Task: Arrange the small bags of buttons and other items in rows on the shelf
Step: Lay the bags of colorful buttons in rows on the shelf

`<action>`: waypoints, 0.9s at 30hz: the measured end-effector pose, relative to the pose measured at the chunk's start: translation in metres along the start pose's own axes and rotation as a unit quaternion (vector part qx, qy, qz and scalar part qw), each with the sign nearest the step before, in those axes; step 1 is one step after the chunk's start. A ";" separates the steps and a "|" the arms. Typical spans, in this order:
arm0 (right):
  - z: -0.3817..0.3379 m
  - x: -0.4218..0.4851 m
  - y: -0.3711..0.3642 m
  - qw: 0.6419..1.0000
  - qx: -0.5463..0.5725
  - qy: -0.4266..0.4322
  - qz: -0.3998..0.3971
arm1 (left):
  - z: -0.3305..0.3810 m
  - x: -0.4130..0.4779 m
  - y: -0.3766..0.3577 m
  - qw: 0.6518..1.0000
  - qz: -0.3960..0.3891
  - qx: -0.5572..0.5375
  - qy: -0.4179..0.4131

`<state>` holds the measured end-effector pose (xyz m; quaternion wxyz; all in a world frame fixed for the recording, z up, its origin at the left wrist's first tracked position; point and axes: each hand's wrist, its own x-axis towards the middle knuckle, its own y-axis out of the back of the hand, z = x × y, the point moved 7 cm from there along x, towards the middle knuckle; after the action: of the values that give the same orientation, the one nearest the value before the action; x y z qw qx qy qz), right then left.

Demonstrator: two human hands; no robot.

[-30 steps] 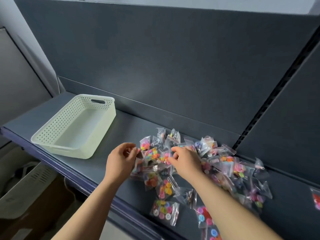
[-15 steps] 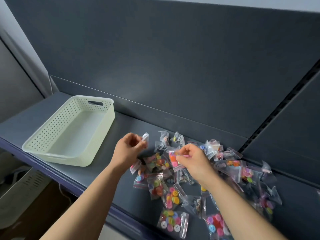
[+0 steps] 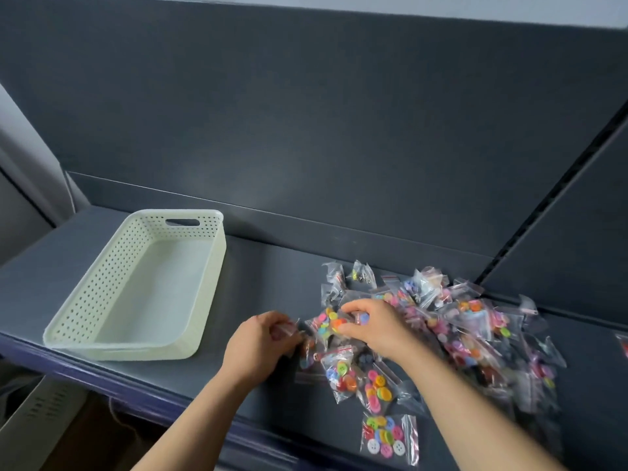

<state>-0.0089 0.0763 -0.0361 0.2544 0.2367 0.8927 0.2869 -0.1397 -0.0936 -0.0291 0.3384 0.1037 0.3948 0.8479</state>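
Note:
A loose heap of small clear bags of coloured buttons [image 3: 452, 321] lies on the dark grey shelf [image 3: 272, 280], right of centre. My left hand [image 3: 258, 345] is at the heap's left edge, fingers closed on a small clear bag [image 3: 287, 329]. My right hand [image 3: 373, 326] rests on the heap, thumb and fingers pinching a bag of bright buttons [image 3: 331, 322]. Further bags lie apart near the front edge, one with red, blue and yellow buttons [image 3: 341, 373] and one flat at the very front [image 3: 387, 436].
A pale perforated plastic basket [image 3: 81, 321] stands empty on the left of the shelf. The shelf's front lip [image 3: 142, 392] runs diagonally below it. A slotted upright [image 3: 557, 198] divides the back panel at right. Another basket [image 3: 40, 413] and boxes sit below.
Both hands have come down from holding bags raised above the pile. The left now sits low at the pile's left edge; the right presses onto a bright button bag.

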 end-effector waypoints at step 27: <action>0.166 -0.287 0.173 0.899 0.317 -0.086 0.291 | 0.275 -0.124 -0.169 0.843 -0.364 -0.382 -0.107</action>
<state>0.3548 0.1040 0.0474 0.1467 0.5773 0.8027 0.0287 0.1577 0.0677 0.0405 0.6760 -0.0950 0.0107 0.7307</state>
